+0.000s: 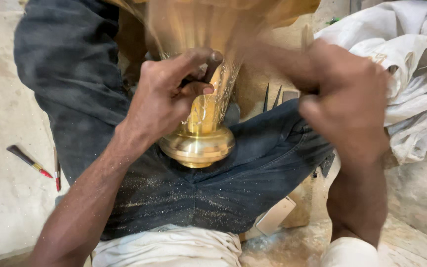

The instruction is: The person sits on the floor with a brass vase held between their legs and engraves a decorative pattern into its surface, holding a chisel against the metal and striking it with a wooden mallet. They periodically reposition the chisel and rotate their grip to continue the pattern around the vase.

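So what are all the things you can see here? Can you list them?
brass vessel: one, shiny gold, resting on the lap, base toward the camera
jeans: one pair, dark blue, dusted with gold specks
brushes: two, red-tipped handles, on the floor at the left
white cloth: one heap, dirty white, upper right
pointed metal tools: two or three, dark, behind the right leg
pale flat block: one, whitish, on the floor beneath the right leg
left hand: one, grip closed around the vessel's neck
right hand: one, blurred, fist closed, contents hidden
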